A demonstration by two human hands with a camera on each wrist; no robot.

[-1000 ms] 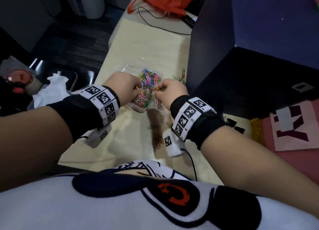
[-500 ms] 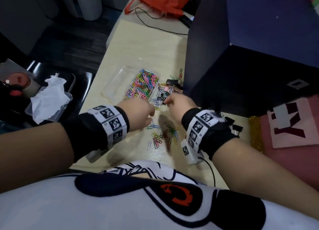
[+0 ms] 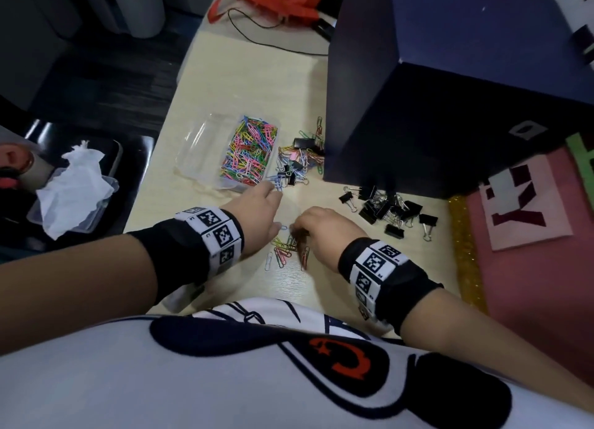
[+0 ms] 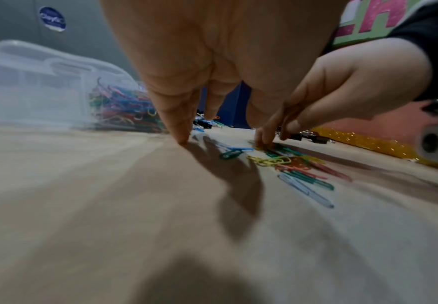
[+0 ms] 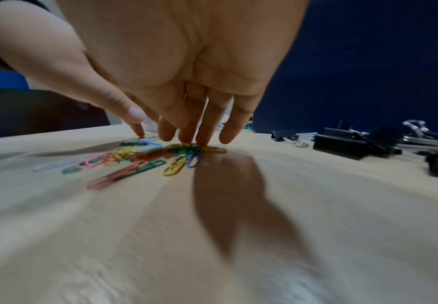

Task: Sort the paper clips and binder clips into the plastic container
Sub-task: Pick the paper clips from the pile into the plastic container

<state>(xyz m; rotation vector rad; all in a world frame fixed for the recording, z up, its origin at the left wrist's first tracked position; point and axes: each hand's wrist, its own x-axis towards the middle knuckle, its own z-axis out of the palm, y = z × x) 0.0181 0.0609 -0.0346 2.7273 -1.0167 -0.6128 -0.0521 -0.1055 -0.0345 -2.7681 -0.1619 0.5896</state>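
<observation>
1. Paper clips (image 3: 286,250), thin wire loops coated in bright colours, lie loose in a small cluster on the pale wood-grain table (image 3: 244,84), directly under both hands and close to the person's body.
2. The right hand (image 3: 324,232) reaches down over the cluster, palm facing the table, wrist raised; its fingertips (image 5: 202,139) stand straight and close together, pressing on the near edge of the clips. It grips nothing.
3. The left hand (image 3: 257,216) sits just beside it on the left, also palm down, with fingers extended; one fingertip (image 4: 181,139) touches the bare table next to a blue clip (image 4: 234,151). It holds nothing.
4. The plastic container (image 3: 205,148) is clear, rectangular and divided into compartments; it lies beyond the left hand. Its right compartment holds a dense heap of coloured clips (image 3: 250,152), while the left compartment shows only clear plastic.
5. Binder clips (image 3: 389,210), black with shiny wire handles, lie piled on the table to the right of the hands, near a dark blue box (image 3: 450,84).
6. A mixed scatter (image 3: 299,161) of both clip kinds lies between the container and that box.
</observation>
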